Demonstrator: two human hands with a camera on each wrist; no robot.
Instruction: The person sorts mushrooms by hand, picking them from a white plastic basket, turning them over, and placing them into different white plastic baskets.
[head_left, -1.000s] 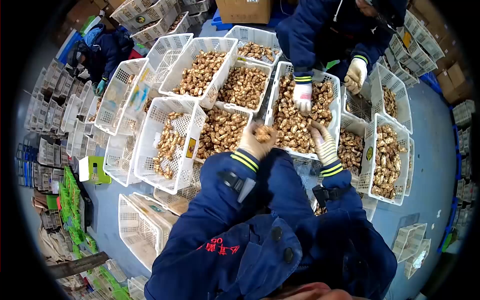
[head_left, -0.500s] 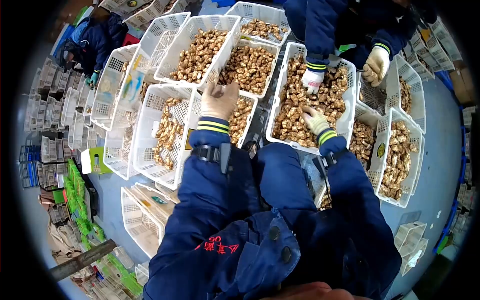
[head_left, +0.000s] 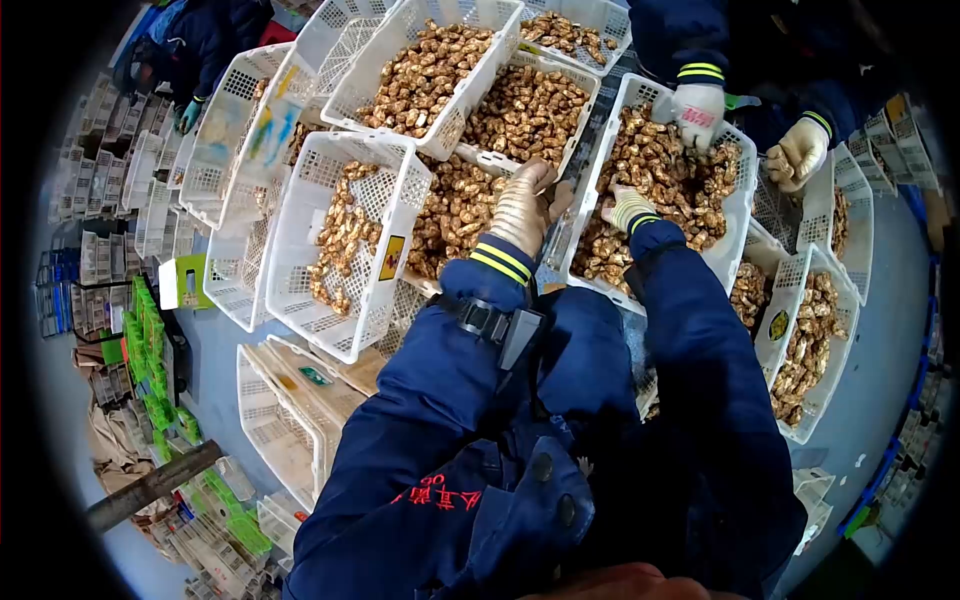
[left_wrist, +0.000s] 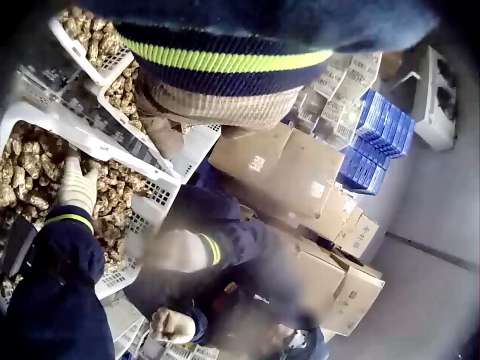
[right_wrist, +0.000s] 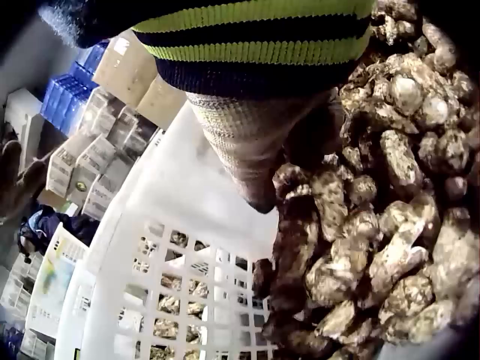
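In the head view, a white perforated crate [head_left: 587, 222] full of stubby brown-and-cream mushrooms [head_left: 655, 160] stands in front of me. My right hand [head_left: 630, 206], in a pale knit glove, reaches down into it; in the left wrist view its fingers look fairly straight among the mushrooms. The right wrist view shows one fingertip [right_wrist: 261, 204] beside the heap, near the crate wall [right_wrist: 202, 195]. My gloved left hand [head_left: 522, 208] hovers left of this crate, near a neighbouring one of mushrooms [head_left: 445, 215], its blurred fingers pointing right. No mushroom shows in it.
Another person's gloved hand [head_left: 698, 112] touches the same heap from across; their other gloved hand [head_left: 797, 155] is beyond the right rim. More mushroom crates stand left [head_left: 285, 310] and right [head_left: 840, 365]. Cardboard boxes [left_wrist: 277, 169] are stacked behind. One more person [head_left: 205, 50] works far left.
My left hand held a mushroom, moved left over a neighbouring crate with its fingers spread, then came back right without it. My right hand has reached further into the heap. The head view shifted.
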